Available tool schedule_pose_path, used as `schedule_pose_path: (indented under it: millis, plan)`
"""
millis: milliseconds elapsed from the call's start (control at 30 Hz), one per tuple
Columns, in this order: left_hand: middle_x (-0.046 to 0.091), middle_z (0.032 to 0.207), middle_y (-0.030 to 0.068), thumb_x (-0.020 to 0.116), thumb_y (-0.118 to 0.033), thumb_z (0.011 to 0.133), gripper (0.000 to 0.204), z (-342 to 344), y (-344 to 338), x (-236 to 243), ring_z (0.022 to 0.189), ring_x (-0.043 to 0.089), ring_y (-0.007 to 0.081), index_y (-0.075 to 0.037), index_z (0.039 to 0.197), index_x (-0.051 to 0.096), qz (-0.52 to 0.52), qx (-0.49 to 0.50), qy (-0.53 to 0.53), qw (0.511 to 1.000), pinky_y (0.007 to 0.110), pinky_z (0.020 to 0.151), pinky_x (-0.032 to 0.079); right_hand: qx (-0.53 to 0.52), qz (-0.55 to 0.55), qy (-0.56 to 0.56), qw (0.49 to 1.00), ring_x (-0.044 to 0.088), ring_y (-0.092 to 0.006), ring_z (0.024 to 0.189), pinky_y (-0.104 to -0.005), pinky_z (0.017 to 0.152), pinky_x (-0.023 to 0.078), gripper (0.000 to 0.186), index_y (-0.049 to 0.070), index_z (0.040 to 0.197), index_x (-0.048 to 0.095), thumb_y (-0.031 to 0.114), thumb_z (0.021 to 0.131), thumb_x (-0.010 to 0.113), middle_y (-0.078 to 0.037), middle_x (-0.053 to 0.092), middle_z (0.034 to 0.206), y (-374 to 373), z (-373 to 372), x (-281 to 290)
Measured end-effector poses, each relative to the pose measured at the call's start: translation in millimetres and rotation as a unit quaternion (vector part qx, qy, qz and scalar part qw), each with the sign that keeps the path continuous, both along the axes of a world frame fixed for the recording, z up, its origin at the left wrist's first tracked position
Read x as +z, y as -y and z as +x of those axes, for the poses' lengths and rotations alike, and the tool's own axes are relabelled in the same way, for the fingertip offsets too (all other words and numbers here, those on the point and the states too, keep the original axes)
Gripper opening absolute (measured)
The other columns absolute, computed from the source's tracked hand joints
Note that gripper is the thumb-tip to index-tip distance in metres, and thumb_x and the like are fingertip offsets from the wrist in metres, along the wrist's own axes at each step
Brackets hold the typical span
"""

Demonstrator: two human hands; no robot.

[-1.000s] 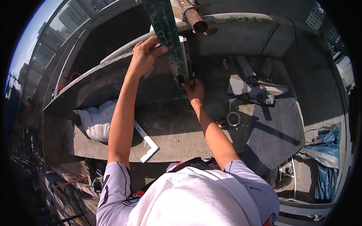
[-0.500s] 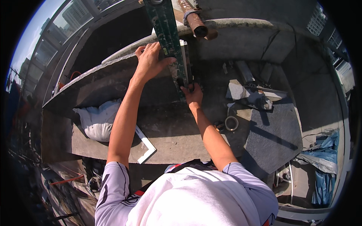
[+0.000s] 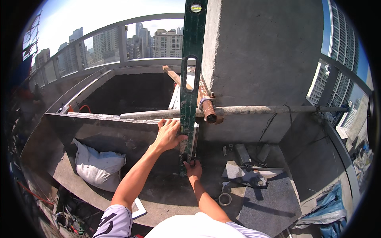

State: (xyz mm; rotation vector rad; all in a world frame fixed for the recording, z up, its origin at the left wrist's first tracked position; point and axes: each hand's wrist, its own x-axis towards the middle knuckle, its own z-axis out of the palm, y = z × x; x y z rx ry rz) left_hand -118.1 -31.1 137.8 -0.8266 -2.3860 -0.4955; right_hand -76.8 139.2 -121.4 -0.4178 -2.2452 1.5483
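A long dark green spirit level (image 3: 189,107) stands upright in front of me, scuffed along its lower part, with a yellow-green vial near its top. My left hand (image 3: 168,135) grips its left edge, the thumb across its face. Lower down, my right hand (image 3: 193,169) is closed on the level near its bottom end, fingers partly hidden. Just behind the level's right edge a narrow pale strip (image 3: 195,137) shows; how it joins the level I cannot tell. A white L-shaped square (image 3: 139,209) lies on the ledge below my left forearm, partly covered by it.
A stuffed white sack (image 3: 97,162) sits at the left. A rusty pipe end (image 3: 208,113) and a long horizontal pipe (image 3: 254,111) cross behind the level. At the right are a tape roll (image 3: 225,199), broken slabs (image 3: 242,174), a dark grey slab (image 3: 270,206) and blue sheeting (image 3: 329,206).
My view has tilted up, so the level's upper part, the railing and the city buildings now show. Both hands keep their places on the level.
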Motion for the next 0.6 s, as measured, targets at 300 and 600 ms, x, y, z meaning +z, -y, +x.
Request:
schedule_pose_path:
  millis: [300, 600]
  plan:
    - [0.066, 0.132, 0.0147, 0.083, -0.047, 0.090, 0.065, 4.1, -2.6, -2.4, 0.127, 0.058, 0.0346, -0.002, 0.132, 0.064, -0.005, 0.006, -0.012, 1.000, 0.058, 0.119, 0.027, 0.013, 0.098, -0.014, 0.995, 0.071, -0.0412, 0.094, -0.0513, 0.080, 0.054, 0.057, 0.006, 0.105, 0.065, 0.052, 0.085, 0.091, -0.015, 0.073, 0.098, -3.2, 11.0, -4.0]
    - [0.067, 0.125, 0.0118, 0.082, -0.055, 0.090, 0.076, -8.9, -2.6, -19.3, 0.126, 0.059, 0.0327, -0.006, 0.144, 0.062, 0.003, 0.002, -0.029, 1.000, 0.056, 0.116, 0.030, 0.070, 0.156, 0.070, 0.983, 0.071, -0.0444, 0.116, -0.0576, 0.092, 0.058, 0.070, 0.012, 0.131, 0.060, 0.048, 0.081, 0.093, -0.017, 0.071, 0.127, -12.8, 14.2, -76.7]
